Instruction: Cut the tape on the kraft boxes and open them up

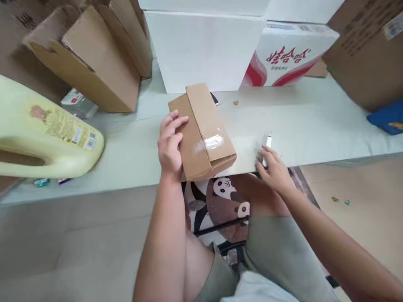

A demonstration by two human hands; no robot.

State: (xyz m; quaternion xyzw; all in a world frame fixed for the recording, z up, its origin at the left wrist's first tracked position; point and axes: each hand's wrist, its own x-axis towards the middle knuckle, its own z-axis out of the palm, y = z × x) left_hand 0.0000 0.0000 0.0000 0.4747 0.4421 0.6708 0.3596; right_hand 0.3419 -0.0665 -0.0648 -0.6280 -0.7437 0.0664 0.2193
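Observation:
A small brown cardboard box [206, 130] lies on the pale table [132, 147] near its front edge, its flaps folded over and a strip of clear tape across the seam. My left hand [170, 144] rests flat on the box's left side, fingers stretched out. My right hand [275, 167] is at the table's front edge to the right of the box, fingers on a small blurred grey and white object [266, 147]; I cannot make out what it is or whether the hand grips it.
A pale yellow jug [47, 138] lies on its side at the left. Open cardboard cartons [94, 54] stand back left, a white box [204, 50] and a red-and-white carton [289, 54] behind, a brown carton [368, 50] and something blue [387, 117] at right.

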